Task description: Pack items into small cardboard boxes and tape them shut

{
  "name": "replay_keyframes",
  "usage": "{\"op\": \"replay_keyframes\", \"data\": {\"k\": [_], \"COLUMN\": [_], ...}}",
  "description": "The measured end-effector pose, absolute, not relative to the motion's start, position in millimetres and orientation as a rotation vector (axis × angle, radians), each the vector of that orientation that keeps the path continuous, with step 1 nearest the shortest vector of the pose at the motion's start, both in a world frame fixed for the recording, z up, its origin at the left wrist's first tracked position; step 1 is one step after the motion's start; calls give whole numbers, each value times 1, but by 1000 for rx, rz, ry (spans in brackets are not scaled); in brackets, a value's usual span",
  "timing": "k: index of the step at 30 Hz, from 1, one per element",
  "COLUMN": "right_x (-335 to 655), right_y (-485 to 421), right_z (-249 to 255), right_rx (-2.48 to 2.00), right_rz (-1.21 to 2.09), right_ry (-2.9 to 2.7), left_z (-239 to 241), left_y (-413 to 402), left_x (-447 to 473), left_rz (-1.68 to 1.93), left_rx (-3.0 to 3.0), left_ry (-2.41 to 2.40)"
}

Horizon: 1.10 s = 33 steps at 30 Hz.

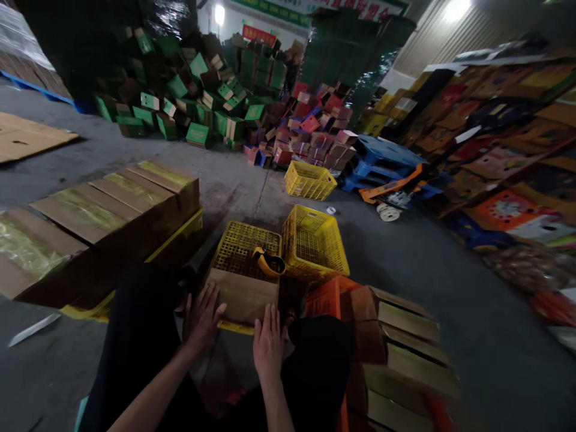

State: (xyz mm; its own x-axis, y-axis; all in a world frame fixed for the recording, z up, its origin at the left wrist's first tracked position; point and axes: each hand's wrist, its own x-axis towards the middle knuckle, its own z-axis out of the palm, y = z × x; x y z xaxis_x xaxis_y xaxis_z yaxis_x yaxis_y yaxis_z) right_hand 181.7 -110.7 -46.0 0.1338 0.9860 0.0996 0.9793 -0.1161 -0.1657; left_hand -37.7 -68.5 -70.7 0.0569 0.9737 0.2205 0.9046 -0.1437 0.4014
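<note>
A small brown cardboard box (243, 295) rests on an upturned yellow plastic crate (243, 243) between my knees. My left hand (202, 318) lies flat with fingers spread against the box's near left edge. My right hand (269, 343) rests flat, fingers together and stretched out, at the box's near right corner. Neither hand holds anything. A tape dispenser (269, 262) with an orange-yellow body sits on the crate just beyond the box. My dark trouser legs frame both sides.
A second yellow crate (315, 243) stands to the right, a third (309, 180) farther back. An orange crate (326, 297) and stacked cartons (405, 348) are at my right, taped cartons on a yellow pallet (103, 216) at my left. Piles of green and red boxes and a blue pallet (387, 156) fill the back.
</note>
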Motion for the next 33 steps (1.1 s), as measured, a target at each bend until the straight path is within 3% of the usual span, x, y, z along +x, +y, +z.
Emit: {"op": "replay_keyframes", "data": {"k": [15, 21, 33], "right_x": [170, 157, 161], "right_y": [-90, -81, -78], "right_z": [-52, -59, -64], "right_rx": [-1920, -1711, -1733], "right_rz": [-172, -115, -107], "right_ry": [-1991, -2076, -2075], "left_z": [-81, -72, -58], "left_y": [-72, -68, -44], "left_x": [16, 16, 24], "left_rz": [848, 842, 729], "left_rx": [2387, 2415, 2407], "left_ry": [1762, 1680, 1664]}}
